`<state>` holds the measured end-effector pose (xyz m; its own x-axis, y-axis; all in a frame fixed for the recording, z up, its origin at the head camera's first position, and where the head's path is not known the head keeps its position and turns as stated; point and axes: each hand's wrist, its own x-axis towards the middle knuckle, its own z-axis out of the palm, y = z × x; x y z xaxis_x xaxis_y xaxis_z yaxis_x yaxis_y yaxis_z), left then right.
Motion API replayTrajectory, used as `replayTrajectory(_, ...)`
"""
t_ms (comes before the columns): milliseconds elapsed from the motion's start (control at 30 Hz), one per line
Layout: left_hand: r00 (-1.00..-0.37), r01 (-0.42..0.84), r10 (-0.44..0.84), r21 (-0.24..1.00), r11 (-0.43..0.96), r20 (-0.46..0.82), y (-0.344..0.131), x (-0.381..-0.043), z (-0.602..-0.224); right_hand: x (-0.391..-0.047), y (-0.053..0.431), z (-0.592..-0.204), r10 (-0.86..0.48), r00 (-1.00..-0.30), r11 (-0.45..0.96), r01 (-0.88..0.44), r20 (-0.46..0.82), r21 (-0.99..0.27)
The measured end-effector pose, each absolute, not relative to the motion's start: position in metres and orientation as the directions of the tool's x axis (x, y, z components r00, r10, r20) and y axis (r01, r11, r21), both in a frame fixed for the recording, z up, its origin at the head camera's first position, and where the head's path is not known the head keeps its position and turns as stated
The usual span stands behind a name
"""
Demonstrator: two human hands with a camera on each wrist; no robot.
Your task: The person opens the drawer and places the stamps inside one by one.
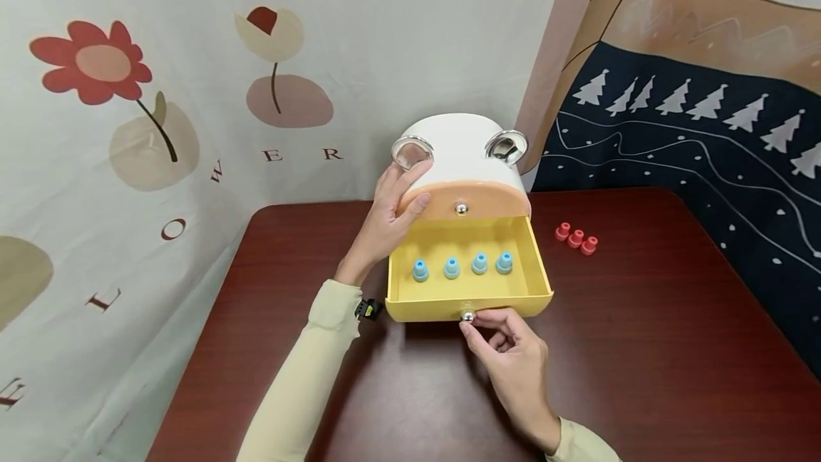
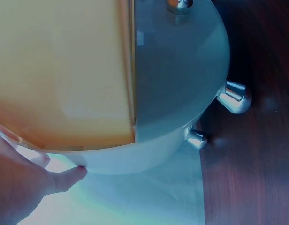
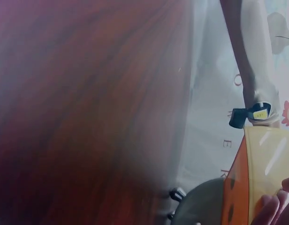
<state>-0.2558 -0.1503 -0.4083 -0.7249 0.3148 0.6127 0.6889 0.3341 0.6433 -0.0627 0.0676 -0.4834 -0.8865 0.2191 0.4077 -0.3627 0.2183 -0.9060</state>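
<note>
At far left, a pale cloth (image 1: 212,91) printed with flowers and letters, hung behind a dark red-brown table (image 1: 295,248). Left of centre, the left hand (image 1: 388,219), below it a dark strapped device (image 1: 368,309) at the cuff: fingers laid along the case, fairly straight, thumb extended against the peach front; pressing rather than grasping. Step in hand, by judgement: working the drawer by its knob with the cabinet braced; opening or closing cannot be told. The next move seems to call for straight, level travel at the knob and the same bracing, lest the small pieces slide or tip.

At centre, near the table's back edge, the cabinet (image 1: 458,145): glossy white, round-topped, two silver rings (image 1: 413,138) at its upper sides, one peach upper front (image 1: 436,208) with its own silver ball. Beneath this front, one yellow drawer (image 1: 430,237), standing well out: plain, shallow, its front curved at the lower corners. Within, four light-blue stepped pieces (image 1: 452,269), upright, apart, in a loose row. On its front, one silver knob (image 1: 467,316).

Right of centre, the right hand (image 1: 516,355): thumb and forefinger pinching that knob, remaining fingers curled beneath. Further right, on the table beside the cabinet, three red stepped pieces (image 1: 576,238), in a close slanting row.
</note>
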Motion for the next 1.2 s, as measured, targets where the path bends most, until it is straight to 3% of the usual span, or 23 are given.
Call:
replayTrajectory(400,-0.762,0.647,0.352,0.629,0.431,0.543,-0.151,-0.251,-0.402,-0.078,0.063,-0.476,0.255,-0.913,0.088,-0.306,0.319,-0.948)
replayTrajectory(1200,-0.739,0.673,0.359,0.6,0.432,0.57,-0.154,-0.25,-0.398,-0.16,0.058,-0.469,0.234,-0.91,0.141,-0.317,0.343,-0.938)
